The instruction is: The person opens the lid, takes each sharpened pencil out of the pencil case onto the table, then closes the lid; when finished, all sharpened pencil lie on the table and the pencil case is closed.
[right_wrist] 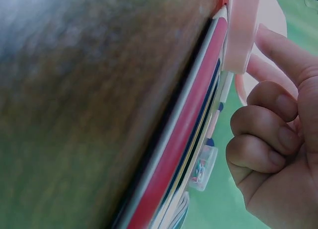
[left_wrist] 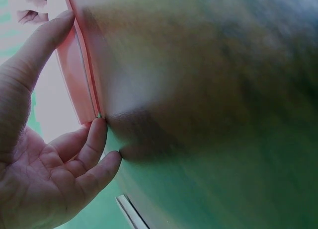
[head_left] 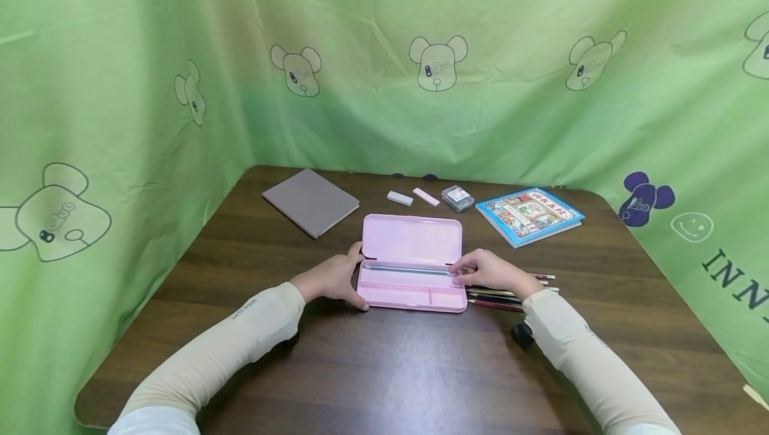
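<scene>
Lying open near the middle of the table (head_left: 384,368), the pink pencil case (head_left: 412,286) shows its lid (head_left: 412,239) folded back and flat, away from the person. A grey-green pencil (head_left: 408,269) lies lengthwise in the long rear compartment of the tray. The right hand (head_left: 489,272) pinches the right end of that pencil, grip closed on it with fingers curled; the right wrist view confirms curled fingers against the case's end. The left hand (head_left: 336,278) rests against the left end of the case, thumb (left_wrist: 42,40) and fingers (left_wrist: 94,139) straight and spread along its edge, grip released, steadying rather than clasping.

Just right of the case, partly under the right hand, a loose bundle of pencils (head_left: 510,293) lies on the table, red and dark ones among them. Beyond the lid, a white eraser (head_left: 399,198), a pink eraser (head_left: 426,197) and a small clear box of clips (head_left: 457,198) stand in a row. A grey-brown notebook (head_left: 310,201) lies at the far left, and a blue picture book (head_left: 529,215) at the far right. A green curtain (head_left: 510,55) printed with bear figures encloses the table on three sides.
</scene>
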Action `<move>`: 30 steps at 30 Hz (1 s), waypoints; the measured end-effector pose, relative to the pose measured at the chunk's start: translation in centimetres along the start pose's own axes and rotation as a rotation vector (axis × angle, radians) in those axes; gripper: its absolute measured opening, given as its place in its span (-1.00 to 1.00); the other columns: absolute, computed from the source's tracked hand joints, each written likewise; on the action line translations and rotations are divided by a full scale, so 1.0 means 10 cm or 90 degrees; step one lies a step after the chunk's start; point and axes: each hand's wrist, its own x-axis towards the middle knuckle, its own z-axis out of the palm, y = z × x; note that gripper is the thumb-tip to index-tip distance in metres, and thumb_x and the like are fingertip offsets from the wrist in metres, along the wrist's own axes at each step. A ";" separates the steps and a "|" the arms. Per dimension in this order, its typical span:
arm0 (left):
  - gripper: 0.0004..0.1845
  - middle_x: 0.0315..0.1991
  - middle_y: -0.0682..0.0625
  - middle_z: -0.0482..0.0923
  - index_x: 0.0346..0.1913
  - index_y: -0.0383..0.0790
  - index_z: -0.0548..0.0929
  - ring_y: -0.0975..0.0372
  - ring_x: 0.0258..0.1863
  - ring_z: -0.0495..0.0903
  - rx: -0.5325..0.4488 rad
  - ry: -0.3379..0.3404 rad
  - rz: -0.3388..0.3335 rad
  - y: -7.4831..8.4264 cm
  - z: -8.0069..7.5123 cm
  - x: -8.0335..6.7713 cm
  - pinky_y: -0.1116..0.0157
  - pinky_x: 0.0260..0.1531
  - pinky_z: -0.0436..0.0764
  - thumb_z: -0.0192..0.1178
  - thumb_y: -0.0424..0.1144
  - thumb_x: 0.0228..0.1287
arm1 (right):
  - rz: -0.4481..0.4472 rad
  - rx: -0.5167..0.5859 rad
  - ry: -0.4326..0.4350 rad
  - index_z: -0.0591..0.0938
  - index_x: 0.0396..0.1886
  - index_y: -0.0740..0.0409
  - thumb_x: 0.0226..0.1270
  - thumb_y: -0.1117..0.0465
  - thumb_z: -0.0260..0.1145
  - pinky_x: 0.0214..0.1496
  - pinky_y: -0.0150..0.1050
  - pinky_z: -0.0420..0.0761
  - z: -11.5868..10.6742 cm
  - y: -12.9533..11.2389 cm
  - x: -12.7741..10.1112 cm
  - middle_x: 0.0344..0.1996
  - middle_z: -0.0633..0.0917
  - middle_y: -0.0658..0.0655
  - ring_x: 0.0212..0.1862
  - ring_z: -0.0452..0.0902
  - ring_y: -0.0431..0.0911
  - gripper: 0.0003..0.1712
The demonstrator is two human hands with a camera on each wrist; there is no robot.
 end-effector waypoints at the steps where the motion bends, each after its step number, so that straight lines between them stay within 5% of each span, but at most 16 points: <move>1: 0.23 0.22 -0.11 0.42 0.35 -0.24 -0.02 0.09 0.12 0.47 0.001 -0.001 0.001 0.00 0.00 0.00 0.16 0.15 0.39 0.53 0.08 -0.36 | 0.007 -0.006 -0.001 0.70 -0.16 0.15 0.14 0.11 0.36 -0.51 -0.40 0.28 0.00 -0.02 0.00 -0.69 0.40 -0.10 -0.60 0.22 -0.26 -0.70; 7: 0.23 0.14 -0.13 0.48 0.35 -0.27 0.00 0.08 0.08 0.49 0.001 0.003 0.014 -0.01 0.00 0.00 0.16 0.13 0.40 0.54 0.06 -0.37 | 0.041 -0.050 -0.002 0.71 -0.33 0.11 0.10 0.13 0.39 -0.43 -0.35 0.38 0.04 -0.13 0.05 -0.60 0.57 -0.08 -0.49 0.35 -0.20 -0.83; 14: 0.27 0.25 -0.08 0.40 0.36 -0.27 -0.03 0.08 0.14 0.45 -0.004 0.003 0.010 -0.03 0.01 0.02 0.16 0.16 0.38 0.55 0.08 -0.38 | 0.048 -0.075 0.008 0.65 -0.52 0.09 0.05 0.21 0.42 -0.46 -0.36 0.33 0.07 -0.20 0.10 -0.68 0.49 -0.07 -0.54 0.31 -0.23 -0.90; 27: 0.29 0.27 -0.05 0.37 0.39 -0.27 -0.08 0.11 0.17 0.42 -0.003 -0.009 -0.008 0.00 -0.01 0.02 0.16 0.20 0.35 0.54 0.08 -0.36 | 0.033 -0.095 0.062 0.69 -0.37 0.12 0.12 0.21 0.37 -0.39 -0.34 0.42 0.05 -0.24 0.03 -0.51 0.66 -0.03 -0.49 0.39 -0.22 -0.90; 30: 0.30 0.27 -0.06 0.38 0.39 -0.29 -0.09 0.11 0.17 0.43 -0.004 -0.009 -0.008 0.00 -0.01 0.01 0.16 0.20 0.35 0.54 0.08 -0.36 | 0.020 -0.095 0.092 0.68 -0.37 0.13 0.13 0.22 0.36 -0.49 -0.36 0.34 0.03 -0.21 -0.01 -0.62 0.57 -0.05 -0.55 0.31 -0.23 -0.91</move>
